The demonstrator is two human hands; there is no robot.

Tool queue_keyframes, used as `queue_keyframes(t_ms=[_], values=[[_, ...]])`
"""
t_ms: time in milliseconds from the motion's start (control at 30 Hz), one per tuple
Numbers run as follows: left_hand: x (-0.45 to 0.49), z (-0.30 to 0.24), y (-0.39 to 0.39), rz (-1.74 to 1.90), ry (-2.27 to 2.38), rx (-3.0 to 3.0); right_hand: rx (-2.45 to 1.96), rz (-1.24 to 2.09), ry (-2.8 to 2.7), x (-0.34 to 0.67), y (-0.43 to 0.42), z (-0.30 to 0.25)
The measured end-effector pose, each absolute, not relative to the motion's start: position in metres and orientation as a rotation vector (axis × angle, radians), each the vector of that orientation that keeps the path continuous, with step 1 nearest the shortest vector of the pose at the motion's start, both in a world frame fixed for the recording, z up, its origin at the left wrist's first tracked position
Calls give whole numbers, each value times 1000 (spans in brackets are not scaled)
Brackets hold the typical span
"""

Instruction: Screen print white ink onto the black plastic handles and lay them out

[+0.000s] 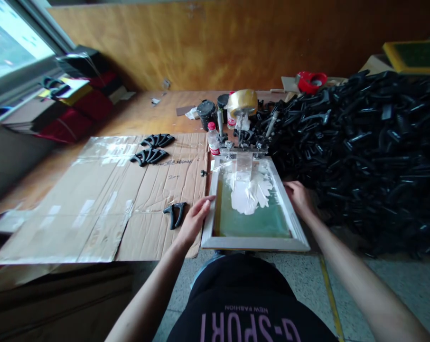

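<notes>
A screen-printing frame [256, 243] with a pale metal border lies in front of me, its green mesh [250, 225] partly covered with white ink [245, 199]. Clamps [232, 151] hold its far end. My left hand [193, 221] is closed at the left border, fingertips against the metal. At the right border is my right hand [301, 199], its fingers bent around the outer edge and partly hidden. One black plastic handle-like part [175, 213] rests on the cardboard just left of my left hand. Several similar parts [153, 149] sit in two rows farther back.
Flattened cardboard [90, 204] covers the bench at left. A large heap of black parts [343, 137] borders the frame on the right. Behind the clamps stand a red-capped bottle [214, 138], a dark tub [207, 114] and a tape roll [242, 100]. A red tape dispenser [311, 83] is farther back.
</notes>
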State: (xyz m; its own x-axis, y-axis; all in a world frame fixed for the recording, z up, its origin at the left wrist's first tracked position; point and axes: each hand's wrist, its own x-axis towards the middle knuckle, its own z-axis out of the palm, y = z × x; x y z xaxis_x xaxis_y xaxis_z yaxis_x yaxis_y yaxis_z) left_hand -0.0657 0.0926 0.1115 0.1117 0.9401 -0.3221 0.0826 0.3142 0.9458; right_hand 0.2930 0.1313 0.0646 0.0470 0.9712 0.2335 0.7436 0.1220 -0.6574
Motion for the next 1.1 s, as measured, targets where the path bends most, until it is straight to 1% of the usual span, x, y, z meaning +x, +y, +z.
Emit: queue_keyframes(t_ms=[67,167,300,400,533,600,667,733,833,933,1000,1100], values=[[-67,76,83,765,1360,1082,-1685,207,-1747,287,152,81],[-65,35,82,709,1414,1150,-1610,-33,-1983,242,183,100],[-67,14,87,656,1404,1145,-1567,93,-2382,187,193,98],[-70,12,87,642,1404,1137,-1429,123,-2595,186,163,86],[-69,14,85,651,1409,1097,-961,130,-2817,209,125,89],[-68,14,85,660,1417,1078,-867,205,-2845,214,122,94],[-67,13,84,672,1425,1060,-943,213,-2786,211,125,94],[-68,12,84,681,1424,1048,-1052,111,-2685,206,125,88],[-68,11,85,684,1423,1027,-1007,-5,-2648,204,111,75],[-68,17,85,689,1412,1008,-957,115,-2710,205,103,77],[-68,30,84,689,1398,998,-1083,193,-2665,201,114,89],[-68,61,84,706,1375,994,-1342,233,-2468,195,155,119]])
